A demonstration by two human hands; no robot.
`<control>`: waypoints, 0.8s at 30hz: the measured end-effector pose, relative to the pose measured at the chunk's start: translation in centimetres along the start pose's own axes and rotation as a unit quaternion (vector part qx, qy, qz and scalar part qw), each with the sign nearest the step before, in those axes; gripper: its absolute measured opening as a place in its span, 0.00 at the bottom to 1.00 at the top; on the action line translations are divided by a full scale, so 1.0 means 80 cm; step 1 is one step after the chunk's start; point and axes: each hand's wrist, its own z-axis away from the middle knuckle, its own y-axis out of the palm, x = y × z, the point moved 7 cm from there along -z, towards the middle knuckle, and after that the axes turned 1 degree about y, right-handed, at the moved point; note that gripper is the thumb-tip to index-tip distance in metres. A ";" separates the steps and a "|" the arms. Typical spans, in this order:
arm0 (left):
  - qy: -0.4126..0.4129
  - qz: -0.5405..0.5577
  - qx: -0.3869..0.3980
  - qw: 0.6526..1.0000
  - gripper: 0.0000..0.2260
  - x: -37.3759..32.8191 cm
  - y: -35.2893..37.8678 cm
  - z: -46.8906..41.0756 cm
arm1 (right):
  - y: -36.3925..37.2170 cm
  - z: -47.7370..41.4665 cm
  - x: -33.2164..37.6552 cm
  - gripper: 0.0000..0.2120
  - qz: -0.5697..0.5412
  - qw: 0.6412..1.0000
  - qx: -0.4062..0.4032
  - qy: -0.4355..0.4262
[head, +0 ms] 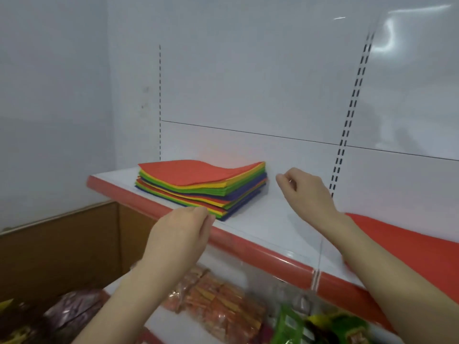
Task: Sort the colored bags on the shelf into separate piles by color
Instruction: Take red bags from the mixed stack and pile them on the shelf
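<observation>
Head view: the mixed stack of colored bags (201,184) sits at the shelf's (273,227) left end, red on top. One red bag (422,247) lies well apart at the right, probably seeding that pile. The right hand (306,192) hovers beside the stack, grip loose and empty. The left hand (183,227) is at its front corner, grip unreadable.
</observation>
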 end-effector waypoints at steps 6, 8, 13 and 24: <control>0.022 -0.029 0.022 0.999 0.15 0.114 -0.033 0.000 | 0.067 -0.024 0.115 0.16 0.001 0.999 -0.013 -0.030; 0.033 -0.027 0.026 0.999 0.15 0.141 -0.036 -0.001 | 0.080 -0.033 0.137 0.16 0.002 0.999 -0.021 -0.027; 0.036 0.002 0.019 0.999 0.13 0.188 -0.033 -0.010 | 0.096 -0.063 0.157 0.15 0.028 0.999 -0.035 0.000; 0.010 -0.013 -0.003 1.000 0.13 0.252 0.019 -0.094 | 0.123 -0.163 0.102 0.14 0.112 0.991 -0.025 0.075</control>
